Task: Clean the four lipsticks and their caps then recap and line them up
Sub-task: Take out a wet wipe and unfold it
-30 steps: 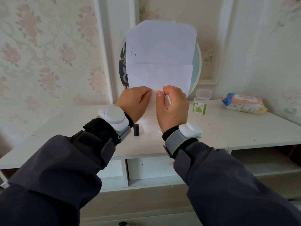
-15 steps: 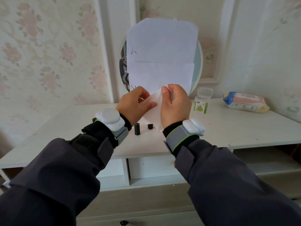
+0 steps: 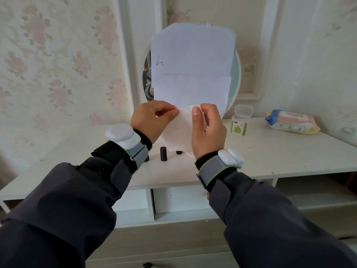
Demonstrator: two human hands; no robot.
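Both hands hold a white wipe (image 3: 178,132) up in front of me over the white dresser top (image 3: 270,151). My left hand (image 3: 152,120) pinches its upper left edge and my right hand (image 3: 207,130) pinches its upper right edge, so the sheet hangs between them. Under the wipe a black lipstick (image 3: 163,154) stands upright on the dresser. Another small black piece (image 3: 178,152) shows just right of it, and a further dark piece (image 3: 146,158) peeks out beside my left wrist. Other lipsticks and caps are hidden behind my hands and the wipe.
A round mirror (image 3: 234,78) leans at the back, covered by white paper (image 3: 193,64). A small clear container with a green label (image 3: 239,126) stands open to the right, and a pack of wet wipes (image 3: 291,122) lies farther right. Open shelves sit below the top.
Both hands have moved slightly apart and the wipe is spread wider between them. More of the black pieces on the dresser has come into view below it.
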